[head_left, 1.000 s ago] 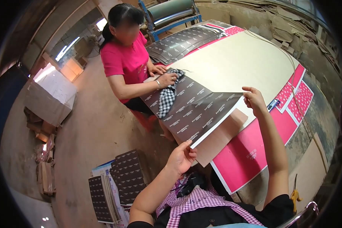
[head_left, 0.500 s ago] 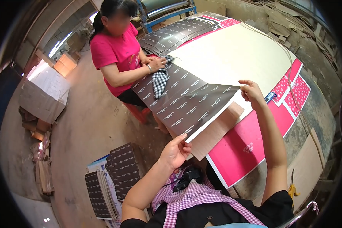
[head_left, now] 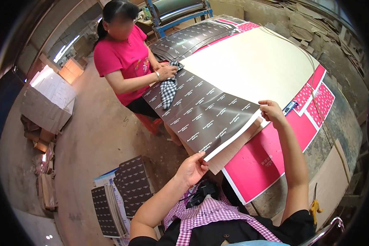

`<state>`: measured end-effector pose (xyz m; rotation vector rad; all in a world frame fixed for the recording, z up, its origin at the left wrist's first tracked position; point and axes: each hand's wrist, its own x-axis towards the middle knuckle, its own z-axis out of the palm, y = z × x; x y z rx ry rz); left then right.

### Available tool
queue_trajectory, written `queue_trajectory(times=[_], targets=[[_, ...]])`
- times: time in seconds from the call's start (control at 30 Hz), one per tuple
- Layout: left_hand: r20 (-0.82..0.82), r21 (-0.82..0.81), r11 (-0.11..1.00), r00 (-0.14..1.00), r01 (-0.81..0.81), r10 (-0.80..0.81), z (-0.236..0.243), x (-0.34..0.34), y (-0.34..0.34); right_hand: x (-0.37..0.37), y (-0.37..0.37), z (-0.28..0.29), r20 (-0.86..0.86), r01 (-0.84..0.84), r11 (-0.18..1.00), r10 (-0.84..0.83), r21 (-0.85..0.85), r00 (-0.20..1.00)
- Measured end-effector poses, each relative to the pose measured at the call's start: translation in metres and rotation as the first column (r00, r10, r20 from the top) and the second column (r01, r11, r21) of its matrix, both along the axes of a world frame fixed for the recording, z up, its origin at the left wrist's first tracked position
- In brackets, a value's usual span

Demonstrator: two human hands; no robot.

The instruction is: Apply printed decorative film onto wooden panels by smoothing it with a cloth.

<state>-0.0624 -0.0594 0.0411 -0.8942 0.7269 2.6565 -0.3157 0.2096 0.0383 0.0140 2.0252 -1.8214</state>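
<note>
My left hand (head_left: 194, 168) pinches the near corner of a dark printed sheet (head_left: 199, 119) with a white edge strip. My right hand (head_left: 267, 108) grips its right corner, holding that edge over a tan board (head_left: 219, 163). Across from me, a co-worker in a pink shirt (head_left: 123, 63) has both hands at a black-and-white checked cloth (head_left: 168, 92) on the sheet's far part. A large cream sheet (head_left: 254, 57) lies beyond, with pink printed sheets (head_left: 252, 164) under it. A blue box cutter (head_left: 290, 107) lies just right of my right hand.
A roller machine (head_left: 176, 14) stands at the back, beside dark stacked sheets (head_left: 188, 39). More dark sheets (head_left: 133, 184) are stacked low at left, cartons (head_left: 47, 102) on the floor beyond. Yellow-handled scissors (head_left: 315, 207) and a plywood piece (head_left: 328, 176) lie at lower right.
Over the last half second both my hands have lowered the sheet's near edge slightly, my right hand more. Earlier, the co-worker's hands and cloth shifted a little, as did the whole view.
</note>
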Motion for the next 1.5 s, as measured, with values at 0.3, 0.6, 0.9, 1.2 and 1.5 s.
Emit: queue_trajectory(times=[0.3,0.6,0.9,1.2,1.5], targets=[[0.064,-0.026,0.997,0.996,0.068,-0.066,-0.007,0.003,0.007,0.005,0.008,-0.017,-0.014,-0.002,0.998,0.003,0.063,1.000],[0.041,-0.070,0.983,0.986,0.167,-0.164,-0.008,0.005,0.017,0.009,0.026,-0.018,-0.019,-0.049,0.992,0.052,0.119,0.998],[0.060,-0.092,0.987,0.990,0.131,-0.126,-0.015,0.006,0.016,0.011,0.025,-0.021,-0.029,-0.024,0.993,0.027,0.113,0.999],[0.086,-0.155,0.979,0.989,0.131,-0.119,-0.014,0.007,0.011,0.004,0.024,-0.031,0.000,-0.064,0.994,0.064,0.083,0.998],[0.090,-0.190,0.973,0.989,0.129,-0.113,-0.012,0.007,0.010,0.008,0.020,-0.027,-0.004,-0.064,0.993,0.065,0.095,0.998]])
